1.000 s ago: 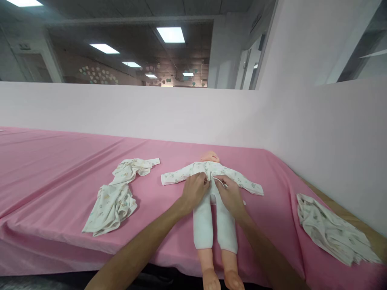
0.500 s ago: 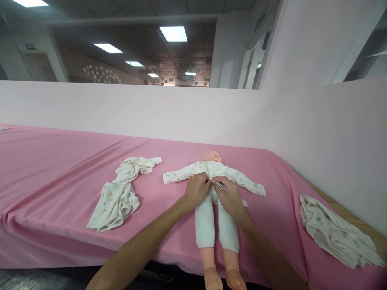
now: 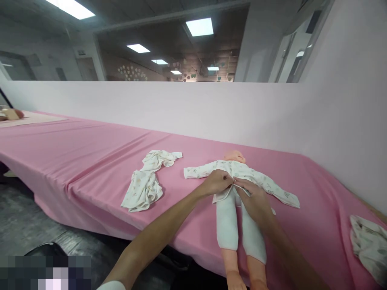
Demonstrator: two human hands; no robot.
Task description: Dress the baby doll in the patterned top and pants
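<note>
A baby doll [image 3: 234, 156] lies on its back on the pink-covered table, its feet toward me. It wears a white printed baby shirt [image 3: 242, 170] with the sleeves spread wide, and its legs show white cloth down to the shins. My left hand [image 3: 218, 181] pinches the shirt's front edge at the belly. Close beside it, my right hand [image 3: 252, 195] grips the other part of the front, fingers bent around the cloth edge. The two hands nearly meet at the middle of the shirt. Whatever fastening lies between the fingertips is too small to make out.
Crumpled printed baby clothes [image 3: 143, 189] lie left of the doll. Another folded printed garment [image 3: 369, 243] rests at the far right. The pink tablecloth [image 3: 90, 149] runs along a white wall [image 3: 181, 104] with a window above. A black chair-like shape [image 3: 46, 249] stands lower left.
My view has turned left, so the doll and clothes appear further right and more of the table and floor shows. Both hands stay at the shirt front, still holding the cloth.
</note>
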